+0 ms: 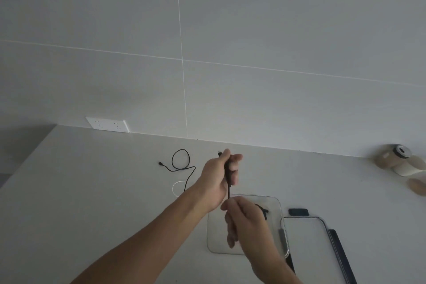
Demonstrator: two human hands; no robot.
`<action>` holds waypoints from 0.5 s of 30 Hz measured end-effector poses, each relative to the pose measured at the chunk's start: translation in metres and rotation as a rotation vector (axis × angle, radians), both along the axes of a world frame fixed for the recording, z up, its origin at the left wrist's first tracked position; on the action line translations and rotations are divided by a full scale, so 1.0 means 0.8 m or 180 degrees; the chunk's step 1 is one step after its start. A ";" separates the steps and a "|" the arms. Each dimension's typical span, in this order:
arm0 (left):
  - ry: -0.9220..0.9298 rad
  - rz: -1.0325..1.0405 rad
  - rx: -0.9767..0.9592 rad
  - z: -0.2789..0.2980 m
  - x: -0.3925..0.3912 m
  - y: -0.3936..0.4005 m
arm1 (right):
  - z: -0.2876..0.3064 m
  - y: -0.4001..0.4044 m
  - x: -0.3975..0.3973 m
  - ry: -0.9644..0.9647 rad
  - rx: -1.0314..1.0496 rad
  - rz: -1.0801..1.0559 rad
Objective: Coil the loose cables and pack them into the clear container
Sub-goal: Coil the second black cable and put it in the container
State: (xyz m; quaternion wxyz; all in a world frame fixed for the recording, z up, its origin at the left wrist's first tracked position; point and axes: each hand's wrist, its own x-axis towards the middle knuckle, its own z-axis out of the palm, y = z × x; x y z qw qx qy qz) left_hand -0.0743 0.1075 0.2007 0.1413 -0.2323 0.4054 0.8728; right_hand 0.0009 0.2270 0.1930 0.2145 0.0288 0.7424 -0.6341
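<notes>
A: The left hand [217, 177] has its fingers [234, 169] wrapped round a bundled black cable [228, 188], and the right hand [246, 223] pinches the strand below it, both above the clear container [213, 233] near the surface's front edge.

B: What could go wrong?

A: If either hand eases off, I'd expect the bundle to spring open. It could also catch on the container's rim going in.

B: And the rest?

A: A loose black cable [182, 163] and a white cable [176, 188] lie toward the back edge, uncoiled. A dragged tail could snag them.
</notes>
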 end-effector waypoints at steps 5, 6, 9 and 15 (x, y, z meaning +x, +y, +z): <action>0.0470 -0.0303 0.1141 0.005 0.007 0.001 | -0.005 0.038 -0.021 -0.1517 -0.2739 -0.1096; 0.0496 -0.0379 0.1245 0.004 0.008 0.004 | -0.007 0.042 -0.024 -0.1573 -0.3087 -0.1244; 0.0499 -0.0637 0.1410 0.004 0.010 0.012 | -0.009 0.045 -0.029 -0.1555 -0.3115 -0.1180; 0.0433 -0.0948 0.0666 -0.004 0.011 0.015 | -0.014 0.041 -0.036 -0.1288 -0.2722 -0.1221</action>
